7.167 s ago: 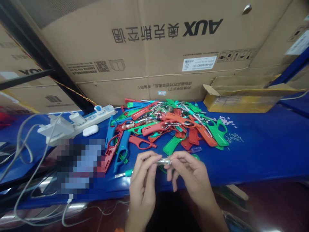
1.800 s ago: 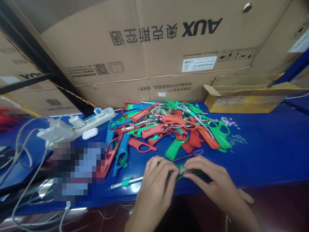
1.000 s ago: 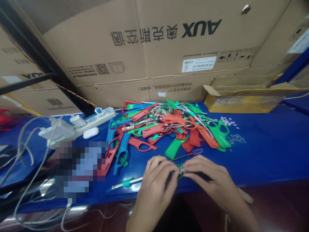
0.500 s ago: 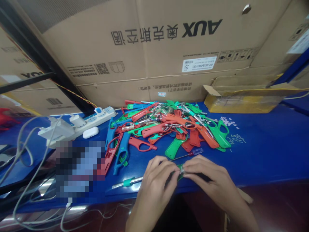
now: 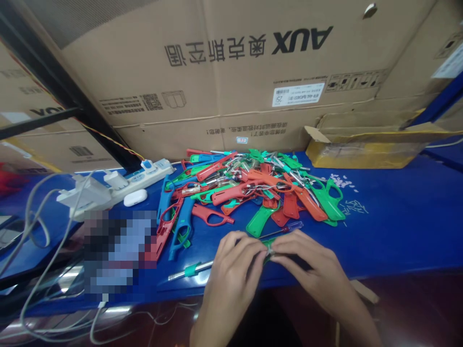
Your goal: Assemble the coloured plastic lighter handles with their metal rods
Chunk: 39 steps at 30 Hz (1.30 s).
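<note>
Near the front edge of the table, my left hand (image 5: 240, 262) and my right hand (image 5: 307, 258) meet fingertip to fingertip, both closed in a pinch. Between them is a small pale part (image 5: 269, 248), too small to name. A green lighter casing (image 5: 277, 241) shows just behind and below the fingertips, mostly covered. A metal lighter tube (image 5: 177, 276) with a teal collar (image 5: 192, 269) sticks out to the left from behind my left hand. Beyond my fingers lies a screwdriver (image 5: 294, 226) with a clear and dark red handle.
A heap of red, green and blue lighter casings (image 5: 231, 193) covers the table's middle. Small white pieces (image 5: 342, 181) and thin pins or screws (image 5: 354, 207) lie to its right, before a yellow-taped carton (image 5: 361, 154). Leftward are a power strip (image 5: 159, 169), white case (image 5: 135, 197) and cables.
Both hands have shifted very slightly left, still pinching the small pale part. A little more of the green casing shows behind the fingertips.
</note>
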Available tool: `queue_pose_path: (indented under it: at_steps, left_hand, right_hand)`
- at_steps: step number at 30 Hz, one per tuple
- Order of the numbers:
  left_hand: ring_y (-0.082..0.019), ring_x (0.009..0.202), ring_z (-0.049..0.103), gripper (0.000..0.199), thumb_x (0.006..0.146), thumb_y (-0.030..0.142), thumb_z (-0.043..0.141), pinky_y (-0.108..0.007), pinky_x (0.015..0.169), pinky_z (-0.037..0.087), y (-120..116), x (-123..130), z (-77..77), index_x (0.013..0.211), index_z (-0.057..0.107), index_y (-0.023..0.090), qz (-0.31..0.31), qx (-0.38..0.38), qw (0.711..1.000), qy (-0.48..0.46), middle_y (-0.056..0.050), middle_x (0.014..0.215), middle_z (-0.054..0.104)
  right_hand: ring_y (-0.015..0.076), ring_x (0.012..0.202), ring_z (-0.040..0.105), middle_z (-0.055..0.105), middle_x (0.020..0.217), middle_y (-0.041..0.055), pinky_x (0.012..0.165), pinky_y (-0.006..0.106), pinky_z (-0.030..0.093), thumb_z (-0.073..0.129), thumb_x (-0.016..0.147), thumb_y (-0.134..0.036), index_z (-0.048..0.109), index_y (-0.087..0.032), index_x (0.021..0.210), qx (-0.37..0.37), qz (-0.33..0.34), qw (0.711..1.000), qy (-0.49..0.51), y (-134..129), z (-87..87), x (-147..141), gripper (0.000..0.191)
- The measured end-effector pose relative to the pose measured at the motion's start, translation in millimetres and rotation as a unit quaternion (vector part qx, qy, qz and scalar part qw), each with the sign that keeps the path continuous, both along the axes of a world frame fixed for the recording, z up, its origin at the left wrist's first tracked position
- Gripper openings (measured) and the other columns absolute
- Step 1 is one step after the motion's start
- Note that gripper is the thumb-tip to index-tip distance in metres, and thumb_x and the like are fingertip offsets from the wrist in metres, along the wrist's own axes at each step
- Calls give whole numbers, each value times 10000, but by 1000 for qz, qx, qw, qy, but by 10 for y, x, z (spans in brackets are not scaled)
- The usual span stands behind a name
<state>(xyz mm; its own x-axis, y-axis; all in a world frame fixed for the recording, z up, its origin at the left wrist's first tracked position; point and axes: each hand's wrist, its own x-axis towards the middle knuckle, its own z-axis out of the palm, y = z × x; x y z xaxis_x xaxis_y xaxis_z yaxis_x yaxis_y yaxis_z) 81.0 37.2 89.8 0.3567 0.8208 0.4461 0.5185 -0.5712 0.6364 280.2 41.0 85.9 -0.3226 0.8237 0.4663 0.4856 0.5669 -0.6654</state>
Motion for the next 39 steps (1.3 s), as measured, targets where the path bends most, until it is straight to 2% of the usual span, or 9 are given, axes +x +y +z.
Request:
queue_pose_path:
  at_steps: [6, 16, 25, 31, 35, 39]
  left_hand:
    - [-218, 1040, 551, 146, 986, 136, 616, -394, 951, 416, 2, -27, 12, 1092, 657, 228, 32, 28, 999, 25, -22, 1046, 724]
    - [-187, 935, 587, 142, 989, 111, 596, -378, 924, 409, -9, -28, 44, 1031, 671, 224, 4, 25, 1000, 6, -6, 972, 729]
    - [-191, 917, 609, 124, 1004, 164, 585, -370, 892, 443, 4, -39, 70, 1006, 691, 228, -6, -2, 1000, -14, -20, 952, 738]
    - [-189, 921, 600, 120, 988, 137, 609, -369, 892, 437, -4, -27, 38, 1006, 686, 228, -10, 10, 1000, -21, -10, 940, 737]
    - [-214, 1024, 588, 148, 994, 154, 604, -397, 951, 428, -4, -26, 15, 1095, 675, 236, 16, 28, 999, 8, -26, 1021, 734]
    - [-229, 1153, 559, 299, 983, 212, 646, -425, 1035, 405, -25, -137, 9, 1275, 602, 257, 23, 30, 999, 35, -43, 1192, 699]
  right_hand:
    - [167, 894, 699, 746, 947, 1, 860, 301, 554, 673, 961, -204, 694, -255, 983, 5, -6, 999, 38, 0, 0, 23, 60]
    - [163, 881, 700, 752, 928, -13, 851, 297, 544, 692, 951, -209, 704, -252, 955, -12, 10, 999, 33, -24, 10, 36, 45]
    - [166, 864, 710, 758, 919, -5, 818, 283, 564, 710, 934, -203, 722, -254, 950, -12, 4, 998, 55, -23, 27, 13, 54]
    - [151, 869, 704, 749, 922, -17, 829, 264, 557, 716, 930, -200, 704, -256, 945, -19, 2, 998, 55, -29, 18, 0, 59]
    - [148, 900, 696, 734, 954, -13, 847, 256, 544, 690, 953, -210, 666, -252, 976, -19, -7, 999, 42, -12, 1, 16, 53]
    - [163, 920, 689, 726, 989, 4, 842, 276, 542, 668, 969, -235, 658, -251, 1015, -13, -23, 999, 24, 8, -17, 42, 50]
